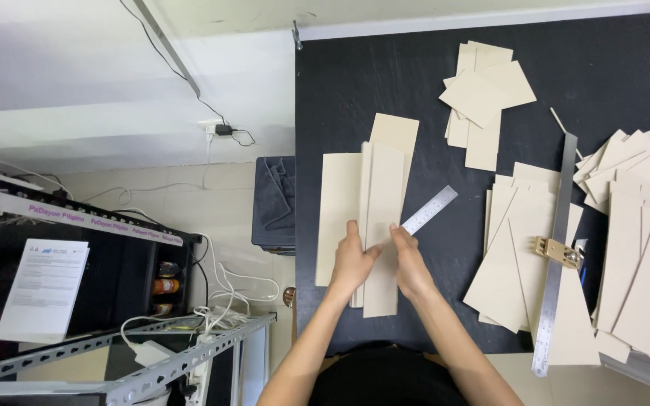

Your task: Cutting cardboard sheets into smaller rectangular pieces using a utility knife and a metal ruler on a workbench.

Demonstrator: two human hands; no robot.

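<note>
I'm in a small craft workshop: my black desk point(415, 83) is strewn with cut tan board pieces point(487, 94), a short steel ruler point(430, 210) and a long metal straightedge point(556, 256). Beside it stands slotted-angle metal shelving point(189, 353) with tangled white cables point(220, 301).

Pale cardboard strips point(374, 218) stacked lengthwise

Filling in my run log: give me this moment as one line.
left hand: flat on long board strips | right hand: on strips, beside small steel ruler | surface: black table
</note>
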